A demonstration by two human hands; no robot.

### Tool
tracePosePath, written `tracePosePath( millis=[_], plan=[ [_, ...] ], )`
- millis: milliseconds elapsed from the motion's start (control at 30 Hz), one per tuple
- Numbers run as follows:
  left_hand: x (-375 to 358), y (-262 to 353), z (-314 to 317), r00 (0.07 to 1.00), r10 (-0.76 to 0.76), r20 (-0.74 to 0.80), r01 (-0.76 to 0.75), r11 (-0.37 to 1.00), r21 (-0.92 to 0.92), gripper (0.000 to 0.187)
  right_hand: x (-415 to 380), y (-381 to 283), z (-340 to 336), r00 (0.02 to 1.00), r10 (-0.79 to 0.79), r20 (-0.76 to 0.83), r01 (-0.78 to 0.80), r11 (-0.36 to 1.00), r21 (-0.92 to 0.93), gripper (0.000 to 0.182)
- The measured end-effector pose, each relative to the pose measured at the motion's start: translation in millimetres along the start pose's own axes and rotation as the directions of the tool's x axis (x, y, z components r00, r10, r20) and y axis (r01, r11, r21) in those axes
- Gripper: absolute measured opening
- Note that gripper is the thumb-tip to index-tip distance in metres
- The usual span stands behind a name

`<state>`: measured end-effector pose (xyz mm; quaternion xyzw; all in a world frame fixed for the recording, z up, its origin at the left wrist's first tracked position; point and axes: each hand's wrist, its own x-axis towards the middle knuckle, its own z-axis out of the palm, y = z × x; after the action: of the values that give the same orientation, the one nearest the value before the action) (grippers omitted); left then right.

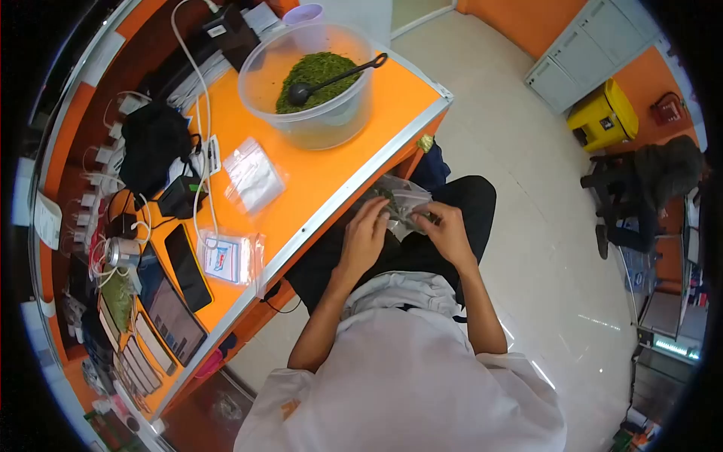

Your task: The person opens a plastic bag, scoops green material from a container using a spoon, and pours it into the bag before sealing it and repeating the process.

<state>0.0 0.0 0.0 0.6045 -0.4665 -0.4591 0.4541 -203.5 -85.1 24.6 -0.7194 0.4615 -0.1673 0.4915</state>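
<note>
A small clear zip bag (409, 195) with some dark green stuff in it is held over my lap. My left hand (366, 232) grips its left side, fingers bent against the plastic. On the other side, my right hand (449, 231) pinches the bag's edge between thumb and fingers. Up on the orange table stands a clear plastic tub (325, 134) partly filled with shredded green leaves (324, 65). Across the leaves lies a black scoop (335, 81), its handle resting over the tub's rim. A stack of clear zip bags (254, 178) lies nearer to me on the table.
The orange table (301, 196) has a metal edge beside my left arm. On it are a printed plastic packet (224, 258), a black phone (188, 267), a tablet (170, 303), a black bag (154, 143) and white cables. A yellow bin (602, 117) stands across the tiled floor.
</note>
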Motion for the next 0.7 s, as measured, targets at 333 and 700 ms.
tracePosePath(
  millis=[333,700],
  plan=[
    [-26.9,-36.3,-3.9,0.942,0.336,0.003,-0.290,0.807,0.514,0.020,55.7,-23.2,37.2,0.921,-0.373,0.114,0.387,0.841,-0.377,0.017],
    [-99.9,-9.9,-29.1,0.995,0.096,-0.005,-0.089,0.940,0.330,0.019,70.2,-215.6,76.7,0.336,-0.897,0.289,0.892,0.204,-0.404,0.022]
  ],
)
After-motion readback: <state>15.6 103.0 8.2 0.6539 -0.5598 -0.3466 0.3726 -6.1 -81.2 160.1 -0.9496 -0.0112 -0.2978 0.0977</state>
